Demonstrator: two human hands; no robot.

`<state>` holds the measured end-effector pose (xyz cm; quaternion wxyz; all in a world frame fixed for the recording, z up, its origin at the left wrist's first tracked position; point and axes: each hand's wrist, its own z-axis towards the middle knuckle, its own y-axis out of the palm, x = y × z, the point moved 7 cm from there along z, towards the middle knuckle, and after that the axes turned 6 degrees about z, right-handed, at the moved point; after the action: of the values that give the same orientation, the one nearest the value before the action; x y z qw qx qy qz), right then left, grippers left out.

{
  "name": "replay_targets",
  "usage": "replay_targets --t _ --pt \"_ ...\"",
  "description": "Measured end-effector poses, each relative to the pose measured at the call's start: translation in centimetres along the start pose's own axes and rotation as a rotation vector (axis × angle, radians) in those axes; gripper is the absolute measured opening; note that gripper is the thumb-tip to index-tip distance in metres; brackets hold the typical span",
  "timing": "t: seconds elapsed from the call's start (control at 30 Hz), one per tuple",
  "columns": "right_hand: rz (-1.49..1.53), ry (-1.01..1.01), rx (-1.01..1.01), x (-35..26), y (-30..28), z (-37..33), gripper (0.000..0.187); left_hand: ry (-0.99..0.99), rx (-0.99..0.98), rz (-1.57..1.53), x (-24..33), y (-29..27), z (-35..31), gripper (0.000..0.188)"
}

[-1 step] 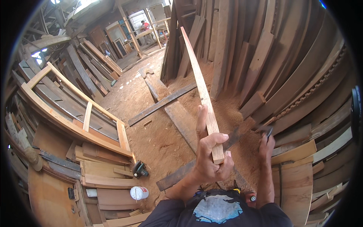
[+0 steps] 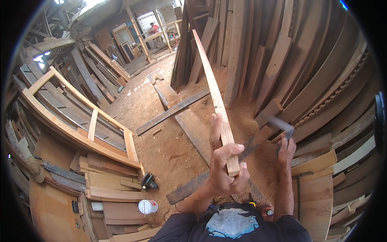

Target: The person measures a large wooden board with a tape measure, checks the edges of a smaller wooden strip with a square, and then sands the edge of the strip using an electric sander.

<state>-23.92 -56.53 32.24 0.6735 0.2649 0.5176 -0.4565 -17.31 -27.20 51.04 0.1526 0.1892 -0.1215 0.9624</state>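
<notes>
Gripping the near end of a long pale wood strip (image 2: 212,86), your left hand (image 2: 219,175) has fingers wrapped round it; strip points away from you, reddish at its far tip. Your right hand (image 2: 285,152), well apart at right, is closed on a grey tool (image 2: 289,131), blurred, kind unclear. Below: sawdust-covered floor (image 2: 161,141) with dark plank (image 2: 173,112) lying across others. Left: power tool (image 2: 148,181), white bucket (image 2: 148,206), pale wooden frame (image 2: 93,123). Right: leaning boards (image 2: 278,60). Far back: person in red (image 2: 154,27).
</notes>
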Motion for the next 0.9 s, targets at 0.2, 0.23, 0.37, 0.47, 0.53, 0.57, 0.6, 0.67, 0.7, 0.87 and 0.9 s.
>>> replay_targets --t 0.2,0.23,0.37,0.47,0.53,0.57,0.6,0.67,0.7,0.87,0.9 --pt "0.296 -0.246 -0.306 -15.2 10.0 7.6 0.019 0.002 -0.034 0.025 0.7 0.4 0.7 0.047" --pt "0.293 -0.272 -0.372 -16.6 12.1 8.9 0.019 -0.016 -0.049 0.022 1.1 0.5 1.0 0.046" --pt "0.116 -0.506 -0.582 -22.2 20.5 10.6 0.026 -0.025 -0.025 0.023 0.6 0.1 0.0 0.048" --pt "0.147 -0.439 -0.61 -19.4 25.6 14.1 0.03 -0.032 -0.031 0.011 0.4 0.4 0.4 0.048" --pt "0.184 -0.378 -0.695 -20.3 27.2 13.5 0.034 -0.045 -0.03 0.02 0.0 0.2 0.4 0.048" --pt "0.203 -0.342 -0.758 -20.8 27.5 12.9 0.037 -0.052 -0.03 0.025 -0.2 0.2 0.3 0.048" --pt "0.2 -0.335 -0.759 -20.6 27.7 13.0 0.037 -0.054 -0.03 0.025 -0.4 0.2 0.3 0.049" --pt "0.214 -0.351 -0.764 -20.3 27.7 13.5 0.038 -0.061 -0.029 0.018 -0.7 0.4 0.3 0.049" --pt "0.206 -0.343 -0.757 -20.0 27.8 13.8 0.038 -0.062 -0.028 0.015 -0.9 0.5 0.4 0.049" --pt "0.132 -0.287 -0.764 -20.2 27.9 14.0 0.039 -0.064 -0.03 0.005 -0.9 0.9 0.6 0.049" --pt "0.128 -0.289 -0.76 -19.8 27.9 14.2 0.039 -0.061 -0.03 0.001 -0.9 1.0 0.6 0.049"
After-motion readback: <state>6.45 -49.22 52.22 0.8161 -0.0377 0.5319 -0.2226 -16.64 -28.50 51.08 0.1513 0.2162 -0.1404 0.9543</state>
